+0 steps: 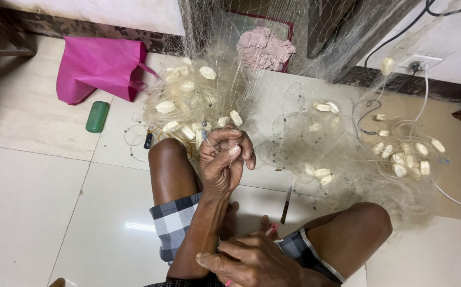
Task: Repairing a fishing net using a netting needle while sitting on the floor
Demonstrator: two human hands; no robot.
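Two hands worked in the head view. One hand, which side could not be told (225,159), was raised in front of the knees, fingers pinched shut on strands of the fine translucent monofilament fishing net (315,133), holding the mesh taut. A second hand (252,260) rested low near the lap, fingers curled round a thin pink tool (barely visible). White oval floats (188,101) lay bunched on the tiled floor (39,202). A small dark-handled knife (286,204) lay between the legs, within reach. A magenta bag (100,66) and green case (97,116) sat apart.

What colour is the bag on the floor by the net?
Bright pink bag, clearest in the head view, upper left.
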